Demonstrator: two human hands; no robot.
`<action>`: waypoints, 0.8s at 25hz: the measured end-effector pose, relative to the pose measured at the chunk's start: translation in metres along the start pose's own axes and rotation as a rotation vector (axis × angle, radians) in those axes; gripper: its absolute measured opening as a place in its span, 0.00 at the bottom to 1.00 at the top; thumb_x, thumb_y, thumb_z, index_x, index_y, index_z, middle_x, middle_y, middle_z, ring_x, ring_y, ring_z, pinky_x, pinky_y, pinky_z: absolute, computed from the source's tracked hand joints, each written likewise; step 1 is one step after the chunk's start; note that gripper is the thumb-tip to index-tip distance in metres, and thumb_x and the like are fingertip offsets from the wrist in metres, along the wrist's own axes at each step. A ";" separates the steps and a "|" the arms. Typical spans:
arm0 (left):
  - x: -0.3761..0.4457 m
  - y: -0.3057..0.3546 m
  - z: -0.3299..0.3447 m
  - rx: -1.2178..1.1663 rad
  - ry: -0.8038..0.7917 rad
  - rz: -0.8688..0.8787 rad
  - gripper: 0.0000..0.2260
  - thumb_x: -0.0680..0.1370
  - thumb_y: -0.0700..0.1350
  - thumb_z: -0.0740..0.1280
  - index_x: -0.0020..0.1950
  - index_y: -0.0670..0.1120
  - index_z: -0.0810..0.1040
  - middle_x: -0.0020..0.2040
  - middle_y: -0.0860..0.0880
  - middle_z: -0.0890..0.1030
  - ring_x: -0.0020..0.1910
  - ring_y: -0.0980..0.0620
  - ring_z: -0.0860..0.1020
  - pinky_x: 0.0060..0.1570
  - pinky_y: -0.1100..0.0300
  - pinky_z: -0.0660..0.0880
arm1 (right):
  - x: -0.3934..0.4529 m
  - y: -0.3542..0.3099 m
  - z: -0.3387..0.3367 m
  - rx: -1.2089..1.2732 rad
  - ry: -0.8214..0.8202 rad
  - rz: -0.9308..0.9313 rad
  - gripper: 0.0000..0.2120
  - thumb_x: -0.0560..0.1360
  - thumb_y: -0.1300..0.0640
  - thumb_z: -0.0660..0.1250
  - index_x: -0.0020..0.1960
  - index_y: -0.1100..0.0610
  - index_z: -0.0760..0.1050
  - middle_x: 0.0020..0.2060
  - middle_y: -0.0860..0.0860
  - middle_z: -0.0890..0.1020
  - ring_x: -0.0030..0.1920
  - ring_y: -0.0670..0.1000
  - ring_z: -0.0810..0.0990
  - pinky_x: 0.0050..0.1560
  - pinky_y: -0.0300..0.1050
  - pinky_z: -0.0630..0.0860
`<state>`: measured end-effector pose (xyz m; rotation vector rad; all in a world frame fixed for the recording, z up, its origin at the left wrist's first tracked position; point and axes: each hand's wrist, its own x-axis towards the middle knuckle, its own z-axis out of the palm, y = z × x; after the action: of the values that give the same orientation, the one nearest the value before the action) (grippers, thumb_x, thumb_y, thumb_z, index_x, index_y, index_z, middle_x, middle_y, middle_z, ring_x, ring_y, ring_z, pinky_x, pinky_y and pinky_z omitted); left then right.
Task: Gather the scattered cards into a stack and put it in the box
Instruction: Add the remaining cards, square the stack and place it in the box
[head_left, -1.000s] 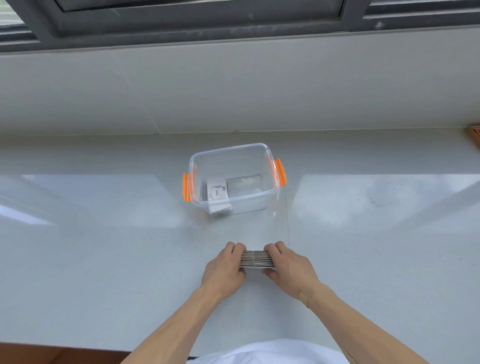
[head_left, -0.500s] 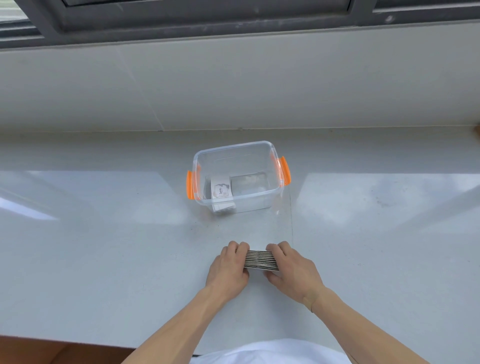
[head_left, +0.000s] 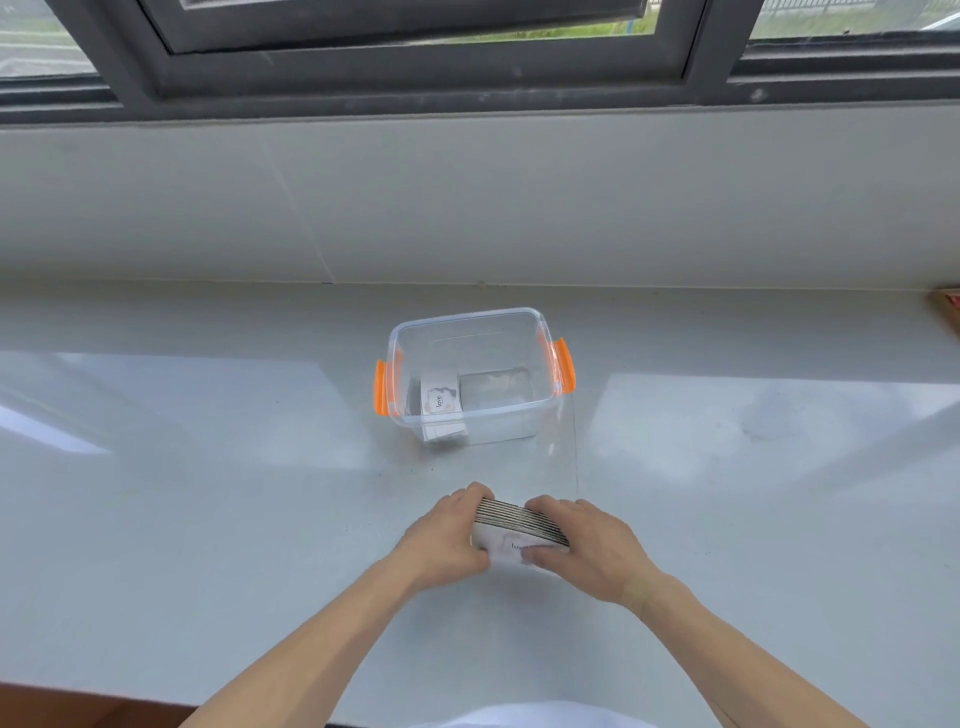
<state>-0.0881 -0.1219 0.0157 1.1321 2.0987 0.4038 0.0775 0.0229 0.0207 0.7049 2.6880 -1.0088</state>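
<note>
A stack of cards (head_left: 519, 522) stands on its long edge on the pale grey sill, tilted so its white face with the word "love" shows toward me. My left hand (head_left: 447, 535) grips its left end and my right hand (head_left: 587, 545) grips its right end. Straight beyond it, a clear plastic box (head_left: 524, 317) with orange side latches sits open. Inside the box lie a white card printed "love" (head_left: 440, 399) on the left and a grey card (head_left: 496, 387) beside it.
A pale wall rises behind the sill (head_left: 208, 493), with a dark window frame (head_left: 415, 67) above. A brownish object (head_left: 948, 306) pokes in at the far right edge. The sill's near edge (head_left: 104, 688) runs along the bottom left.
The stack has tipped back toward me, so its printed face now shows. Both hands keep hold of its ends. The view has shifted slightly.
</note>
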 end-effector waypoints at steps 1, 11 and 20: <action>-0.004 0.003 -0.009 -0.186 -0.018 -0.013 0.21 0.67 0.45 0.69 0.57 0.56 0.67 0.53 0.53 0.78 0.52 0.53 0.76 0.48 0.55 0.77 | -0.003 0.000 -0.008 0.117 -0.030 0.020 0.17 0.70 0.36 0.63 0.57 0.37 0.66 0.43 0.41 0.79 0.44 0.46 0.75 0.41 0.45 0.70; -0.016 0.052 -0.051 -1.257 0.176 -0.029 0.22 0.70 0.43 0.73 0.63 0.48 0.72 0.58 0.42 0.82 0.56 0.45 0.82 0.54 0.46 0.80 | 0.006 -0.057 -0.054 0.922 0.183 0.035 0.13 0.69 0.42 0.70 0.53 0.41 0.76 0.45 0.43 0.83 0.43 0.43 0.80 0.35 0.35 0.74; 0.019 0.066 -0.094 -1.195 0.239 -0.043 0.24 0.69 0.43 0.72 0.63 0.48 0.69 0.54 0.44 0.85 0.53 0.45 0.84 0.47 0.53 0.80 | 0.047 -0.085 -0.072 0.977 0.294 0.114 0.09 0.70 0.39 0.67 0.48 0.39 0.74 0.42 0.41 0.83 0.41 0.40 0.80 0.36 0.35 0.73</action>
<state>-0.1217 -0.0636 0.1104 0.3137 1.5507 1.5483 -0.0054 0.0319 0.1083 1.1994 2.1765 -2.3509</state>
